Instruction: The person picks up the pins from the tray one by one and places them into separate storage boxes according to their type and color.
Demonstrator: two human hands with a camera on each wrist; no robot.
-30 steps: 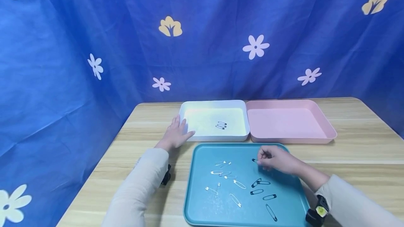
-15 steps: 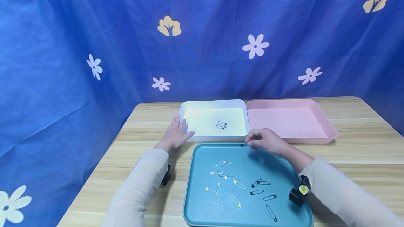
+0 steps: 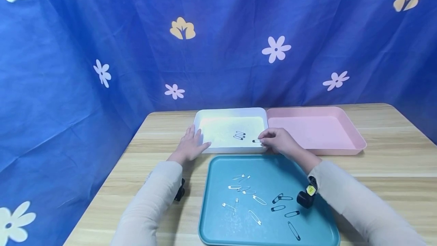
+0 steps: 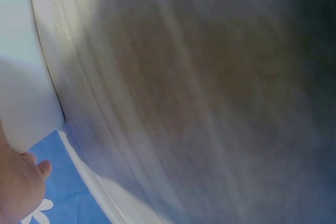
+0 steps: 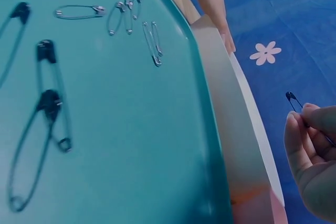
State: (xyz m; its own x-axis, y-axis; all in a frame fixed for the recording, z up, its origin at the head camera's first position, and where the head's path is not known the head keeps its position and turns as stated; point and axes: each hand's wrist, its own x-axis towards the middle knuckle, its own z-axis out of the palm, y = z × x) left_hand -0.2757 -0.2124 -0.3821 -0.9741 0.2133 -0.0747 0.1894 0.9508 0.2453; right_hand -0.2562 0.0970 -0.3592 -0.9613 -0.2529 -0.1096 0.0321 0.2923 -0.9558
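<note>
Between thumb and fingertips my right hand [image 3: 280,140] pinches a black safety pin [image 3: 256,141], over the front right corner of the white tray [image 3: 218,150]. The right wrist view shows that pin [image 5: 292,98] with its dark head sticking out of the grip. Several black safety pins [image 3: 239,136] lie together inside the white tray. My left hand [image 3: 189,146] rests with spread fingers on that tray's left rim. On the teal tray [image 3: 259,158] in front, silver safety pins [image 3: 249,192] lie at the left and black safety pins [image 3: 278,208] at the right.
A pink tray [image 3: 308,128] stands right beside the white one, with nothing seen in it. All three trays sit on a wooden table [image 3: 392,162]. Behind the table hangs a blue flowered cloth [image 3: 218,48].
My right hand has carried the black safety pin from the teal tray's upper right, forward and left, to over the white tray. The left hand stays where it was.
</note>
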